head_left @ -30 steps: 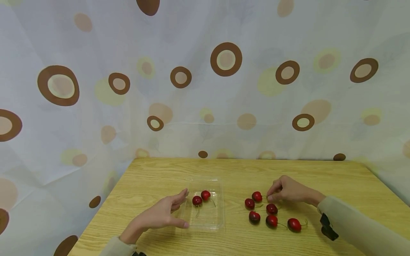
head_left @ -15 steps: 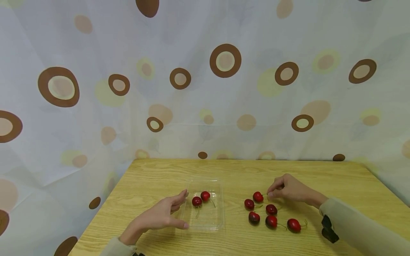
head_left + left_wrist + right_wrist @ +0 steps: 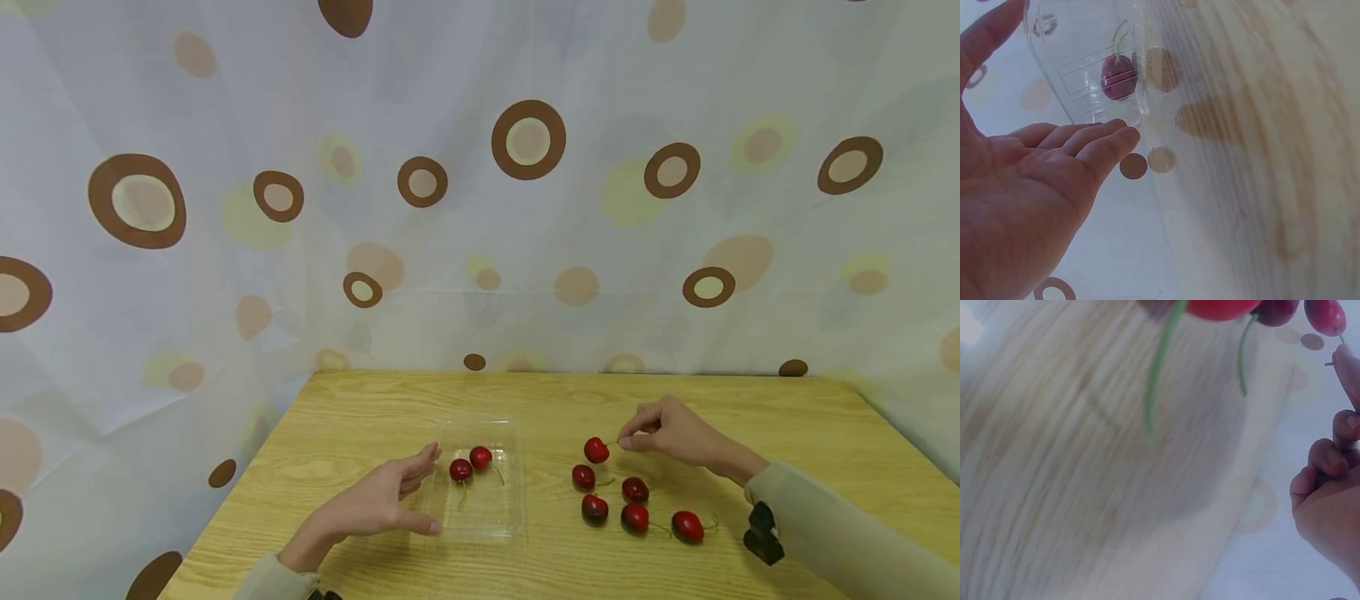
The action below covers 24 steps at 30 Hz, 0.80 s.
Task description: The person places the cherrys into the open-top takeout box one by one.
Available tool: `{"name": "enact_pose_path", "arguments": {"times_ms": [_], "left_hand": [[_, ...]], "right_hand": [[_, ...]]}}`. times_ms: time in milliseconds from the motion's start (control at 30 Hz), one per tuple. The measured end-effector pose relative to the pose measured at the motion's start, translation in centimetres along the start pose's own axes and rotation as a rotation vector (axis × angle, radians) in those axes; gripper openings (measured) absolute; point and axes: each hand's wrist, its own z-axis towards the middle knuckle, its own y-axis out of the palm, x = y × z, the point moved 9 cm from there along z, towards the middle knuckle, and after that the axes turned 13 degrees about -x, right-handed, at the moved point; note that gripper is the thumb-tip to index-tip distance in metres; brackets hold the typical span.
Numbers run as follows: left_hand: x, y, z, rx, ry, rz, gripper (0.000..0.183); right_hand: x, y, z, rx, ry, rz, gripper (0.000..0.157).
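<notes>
My right hand [image 3: 670,435] pinches the green stem of a red cherry [image 3: 596,450] between thumb and fingertips; in the right wrist view that cherry [image 3: 1325,315] hangs by the stem at the upper right. My left hand [image 3: 382,498] lies along the left side of a clear plastic box [image 3: 491,518], fingers and thumb extended and spread. In the left wrist view the fingertips are at the box wall; whether they touch it I cannot tell. Inside the box are two cherries, a dark one [image 3: 461,471] and a brighter red one [image 3: 481,457], stems toward me.
Several loose cherries lie right of the box, among them a dark one [image 3: 595,509], a red one [image 3: 635,518] and the rightmost one [image 3: 687,527]. All rest on a wooden table [image 3: 375,408]. A patterned curtain [image 3: 465,333] stands behind it.
My right hand has moved up and slightly left, and the cherry on the pinched stem has shifted up and left with it. The left hand and the box have stayed in place.
</notes>
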Motion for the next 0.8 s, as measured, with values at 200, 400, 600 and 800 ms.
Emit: {"name": "enact_pose_path", "arguments": {"times_ms": [200,400,600,800], "left_hand": [[0.0,0.0,0.1,-0.002,0.005,-0.004,0.103],[0.1,0.0,0.0,-0.005,0.006,-0.009,0.102],[0.0,0.0,0.0,-0.012,0.003,-0.022,0.102],[0.0,0.0,0.0,-0.006,0.005,-0.022,0.102]], "right_hand": [[-0.6,0.1,0.2,0.002,0.025,0.031,0.017],[-1.9,0.4,0.3,0.011,0.014,0.023,0.018],[-3.5,0.7,0.5,0.019,-0.005,0.039,0.016],[-4.3,1.3,1.0,0.030,-0.004,0.038,0.016]]}}
